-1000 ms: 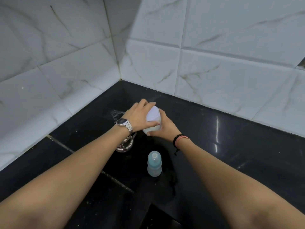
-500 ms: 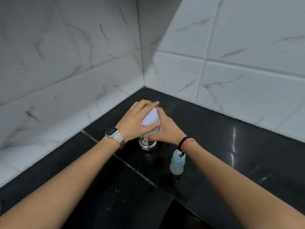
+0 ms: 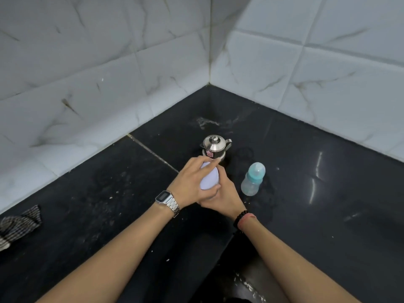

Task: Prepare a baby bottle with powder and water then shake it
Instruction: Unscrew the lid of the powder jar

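white-lidded container [image 3: 209,178] gripped by both hands, baby bottle [image 3: 252,179] just right.

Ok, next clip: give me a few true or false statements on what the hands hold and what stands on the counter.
1. Both hands grip the white-lidded container. True: the left hand is curled over its lid, the right hand grips lower down.
2. The baby bottle lies on its side. False: it stands upright on the black counter, cap on.
3. A small steel pot stands behind the hands. True.
4. The right hand holds the baby bottle. False: the bottle stands apart, untouched.
5. The checked cloth covers the pot. False: it lies at the counter's left edge.
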